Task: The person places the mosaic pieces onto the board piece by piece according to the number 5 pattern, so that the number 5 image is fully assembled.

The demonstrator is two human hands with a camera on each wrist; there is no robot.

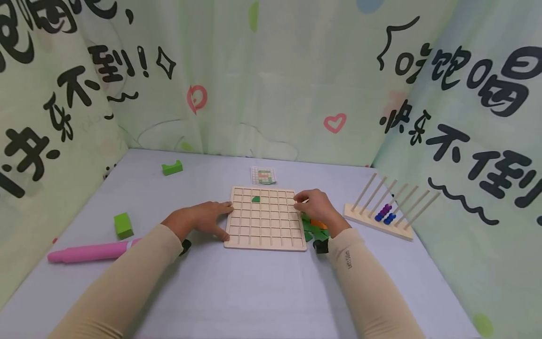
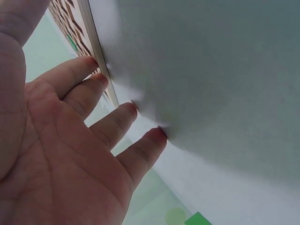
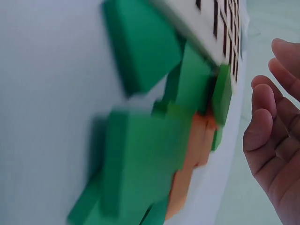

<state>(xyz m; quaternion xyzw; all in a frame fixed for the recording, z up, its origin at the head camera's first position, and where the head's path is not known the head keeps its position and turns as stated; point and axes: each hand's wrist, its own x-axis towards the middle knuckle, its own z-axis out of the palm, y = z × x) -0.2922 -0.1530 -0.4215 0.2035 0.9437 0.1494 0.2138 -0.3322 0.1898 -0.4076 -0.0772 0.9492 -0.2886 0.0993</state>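
A square wooden grid board (image 1: 267, 228) lies on the table in the head view, with one small green piece (image 1: 256, 199) in an upper cell. My left hand (image 1: 203, 218) is at the board's left edge, fingers spread. In the left wrist view, the fingertips (image 2: 93, 63) touch the board's side. By the upper right edge is my right hand (image 1: 316, 205), its fingers loosely bent; the right wrist view shows nothing held in them. Green pieces (image 3: 145, 154) and orange pieces (image 3: 187, 178) are heaped beside the board, partly hidden by the right hand in the head view.
A small printed card (image 1: 263, 176) lies behind the board. At the right stands a wooden peg rack (image 1: 377, 225) with purple beads (image 1: 384, 210) and blue beads (image 1: 389, 219). Leftward are a pink marker-shaped stick (image 1: 93, 253), a green block (image 1: 123, 226) and a curved green block (image 1: 172, 167).
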